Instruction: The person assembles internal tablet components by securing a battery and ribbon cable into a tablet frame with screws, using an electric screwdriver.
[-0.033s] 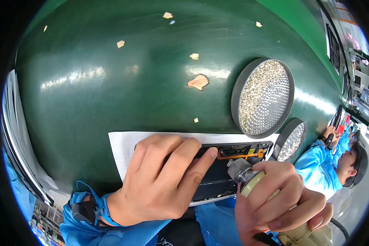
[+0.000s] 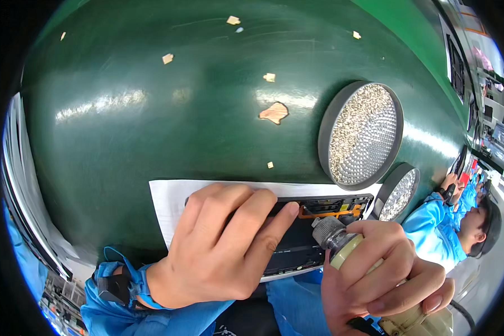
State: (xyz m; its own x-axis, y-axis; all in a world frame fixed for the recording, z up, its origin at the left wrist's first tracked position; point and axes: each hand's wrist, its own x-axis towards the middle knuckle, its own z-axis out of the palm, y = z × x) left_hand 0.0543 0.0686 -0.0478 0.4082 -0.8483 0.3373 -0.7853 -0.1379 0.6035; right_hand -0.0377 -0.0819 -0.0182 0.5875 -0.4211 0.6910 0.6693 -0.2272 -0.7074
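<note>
My left hand (image 2: 221, 246) lies over an opened black phone-like device (image 2: 288, 243), its fingers curled toward the far edge and its thumb tip near an orange ribbon cable (image 2: 325, 212). The hand covers the device's left part. In my right hand (image 2: 389, 269) is an electric screwdriver (image 2: 347, 249), pale yellow with a clear collar and a ridged grey nose. That nose hangs over the device's right half, its tip close to the cable. I cannot tell whether the tip touches anything. Under the device lies a white sheet (image 2: 161, 196).
Beyond the device's right end stand a large round grey tray (image 2: 322, 131) of small brass-coloured screws and a smaller tray (image 2: 382, 190) of silvery bits. Several pale scraps and a wood-coloured piece (image 2: 274, 113) lie on the green table (image 2: 151, 140). A co-worker (image 2: 439, 224) sits at right.
The trays and scraps sit very slightly farther right in the picture. Both hands keep their hold, with the screwdriver in nearly the same place over the device.
</note>
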